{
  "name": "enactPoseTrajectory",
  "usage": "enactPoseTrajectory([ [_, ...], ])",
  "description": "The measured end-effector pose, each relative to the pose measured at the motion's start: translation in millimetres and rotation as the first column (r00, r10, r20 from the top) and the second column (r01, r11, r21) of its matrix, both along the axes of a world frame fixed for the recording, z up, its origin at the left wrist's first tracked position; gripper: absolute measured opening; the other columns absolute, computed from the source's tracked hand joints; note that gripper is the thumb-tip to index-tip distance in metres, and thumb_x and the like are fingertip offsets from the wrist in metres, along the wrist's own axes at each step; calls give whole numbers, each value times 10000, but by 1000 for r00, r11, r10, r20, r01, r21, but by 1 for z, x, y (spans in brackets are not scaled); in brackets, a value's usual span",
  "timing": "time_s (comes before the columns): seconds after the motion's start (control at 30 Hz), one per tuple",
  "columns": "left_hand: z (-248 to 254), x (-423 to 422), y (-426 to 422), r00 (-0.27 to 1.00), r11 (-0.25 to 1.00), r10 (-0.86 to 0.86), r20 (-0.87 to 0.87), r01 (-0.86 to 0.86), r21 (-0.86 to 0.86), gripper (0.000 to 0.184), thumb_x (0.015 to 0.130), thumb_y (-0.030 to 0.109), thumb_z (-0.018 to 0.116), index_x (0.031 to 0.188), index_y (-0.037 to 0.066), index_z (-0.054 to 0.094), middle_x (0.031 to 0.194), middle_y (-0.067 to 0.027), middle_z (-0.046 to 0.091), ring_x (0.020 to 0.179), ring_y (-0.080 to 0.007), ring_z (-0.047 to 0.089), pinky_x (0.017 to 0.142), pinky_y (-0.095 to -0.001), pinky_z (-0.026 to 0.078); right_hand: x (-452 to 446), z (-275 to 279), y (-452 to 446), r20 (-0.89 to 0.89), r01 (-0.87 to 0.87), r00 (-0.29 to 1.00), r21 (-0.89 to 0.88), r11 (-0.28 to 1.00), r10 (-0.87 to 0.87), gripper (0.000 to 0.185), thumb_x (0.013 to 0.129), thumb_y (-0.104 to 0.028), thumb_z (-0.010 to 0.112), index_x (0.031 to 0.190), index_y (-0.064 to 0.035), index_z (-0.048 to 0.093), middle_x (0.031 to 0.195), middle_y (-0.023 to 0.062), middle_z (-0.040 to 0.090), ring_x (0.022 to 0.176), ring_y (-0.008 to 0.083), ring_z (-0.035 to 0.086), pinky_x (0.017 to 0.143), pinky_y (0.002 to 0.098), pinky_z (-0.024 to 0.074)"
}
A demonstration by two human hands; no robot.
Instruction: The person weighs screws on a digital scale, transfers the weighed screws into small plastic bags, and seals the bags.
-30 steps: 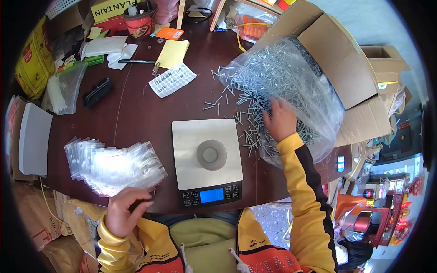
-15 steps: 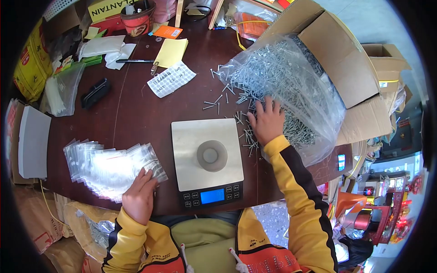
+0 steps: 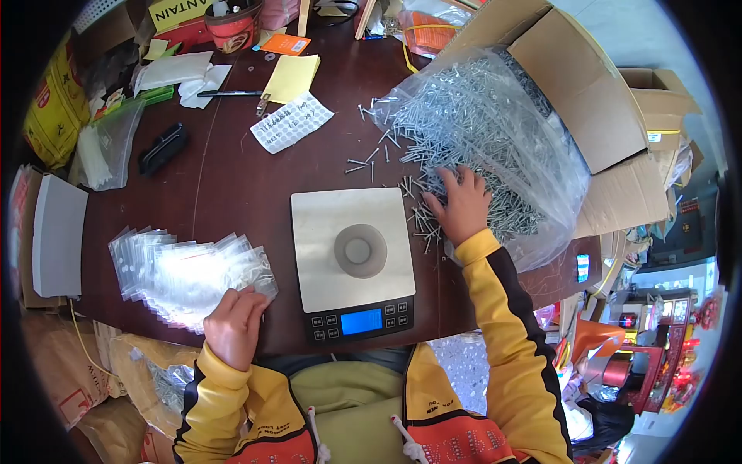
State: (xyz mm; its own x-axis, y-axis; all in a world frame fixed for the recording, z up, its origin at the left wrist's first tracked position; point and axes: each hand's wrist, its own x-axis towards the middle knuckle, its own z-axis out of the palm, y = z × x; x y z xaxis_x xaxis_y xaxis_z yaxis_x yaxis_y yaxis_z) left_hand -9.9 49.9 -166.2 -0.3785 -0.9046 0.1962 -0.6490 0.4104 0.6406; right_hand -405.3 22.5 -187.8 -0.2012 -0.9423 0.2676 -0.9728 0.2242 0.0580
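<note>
My left hand (image 3: 236, 323) is at the near right end of a fanned stack of small clear zip bags (image 3: 182, 278), thumb and fingers pinched on the end bag's edge. My right hand (image 3: 465, 205) rests on the spilled edge of a heap of silver screws (image 3: 440, 116), fingers spread and tips among them. The heap lies in a large clear plastic bag (image 3: 553, 193) spilling from a cardboard box. Between my hands sits a digital scale (image 3: 309, 255) with a lit blue display. A small round cup (image 3: 361, 251) stands on its plate.
The open cardboard box (image 3: 580, 85) stands at the right. Loose screws (image 3: 357, 166) lie left of the heap. Farther back are a label sheet (image 3: 291, 122), yellow notes (image 3: 292, 79), a pen (image 3: 229, 93) and a black stapler-like object (image 3: 162, 148). A white box (image 3: 58, 236) stands at the left edge.
My left fingers have drawn together into a pinch at the bag's edge. My right hand has shifted slightly right over the screws. The whole view has tilted a little.
</note>
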Motion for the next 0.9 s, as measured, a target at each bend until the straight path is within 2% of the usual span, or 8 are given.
enactPoseTrajectory([
  [0.07, 1, 0, -1, 1000, 999, 28, -1, -28, 32, 73, 814, -32, 662, 880, 0, 665, 833, -156, 630, 794, -305, 681, 636, -343, 542, -2, 4, 9, 81, -86, 993, 44, 995, 83, 501, 770, -404, 721, 1204, -197, 580, 1227, 117, 526, 1125, 336, 482, 854, 532, 415],
  [0.1, 1, 1, -1, 999, 998, 41, -2, -41, 51, 63, 817, -18, 667, 876, 4, 670, 835, -157, 630, 847, -316, 690, 655, -352, 551, -3, 9, 12, 107, -155, 982, -30, 988, 157, 428, 733, -260, 756, 1129, -178, 614, 1134, 100, 563, 1043, 314, 526, 821, 459, 441],
  [0.2, 2, -1, -2, 999, 1000, 26, -42, -26, 0, 86, 816, -26, 666, 899, -5, 674, 865, -167, 638, 853, -317, 689, 655, -345, 551, -30, 15, 13, 493, -249, 828, -99, 963, 265, 348, 724, -141, 729, 1061, -147, 644, 1064, 106, 586, 937, 315, 569, 767, 380, 469],
  [0.23, 2, -1, -2, 998, 1000, 17, -52, -17, 5, 93, 815, -34, 663, 905, -9, 673, 873, -169, 640, 857, -317, 690, 654, -344, 550, -32, 19, 12, 508, -225, 813, -177, 958, 285, 268, 700, -60, 700, 963, -105, 673, 927, 93, 615, 773, 250, 584, 688, 308, 471],
  [0.37, 6, -1, -1, 995, 1000, 6, -100, -4, 19, 111, 812, -61, 654, 915, -22, 670, 890, -173, 643, 872, -316, 691, 652, -337, 549, -45, 37, 13, 759, -73, 636, -124, 990, 142, 176, 704, -49, 729, 877, -73, 707, 696, 17, 600, 605, 92, 470, 587, 254, 407],
  [0.47, 8, 0, 0, 994, 999, -4, -109, 7, 32, 110, 816, -73, 640, 915, -30, 659, 927, -184, 647, 898, -314, 682, 681, -328, 548, -48, 51, 16, 864, -44, 503, 21, 999, 4, 164, 733, -36, 731, 895, -61, 718, 690, -7, 612, 609, 71, 472, 579, 251, 403],
  [0.7, 11, 1, -1, 993, 999, -20, -119, 17, -30, 116, 814, -74, 650, 918, -27, 668, 915, -185, 638, 864, -314, 687, 640, -317, 542, -37, 56, 18, 721, -69, 685, -69, 995, 98, 221, 744, 3, 724, 956, -56, 736, 752, -6, 659, 615, 54, 484, 579, 223, 399],
  [0.9, 11, -2, 0, 991, 1000, -22, -135, 19, -22, 125, 808, -69, 661, 922, -20, 669, 929, -185, 642, 833, -300, 682, 646, -317, 540, -1, 83, 16, 875, -134, 442, -150, 980, 195, 238, 756, 68, 693, 968, -36, 724, 891, 39, 709, 789, 78, 621, 687, 212, 481],
])
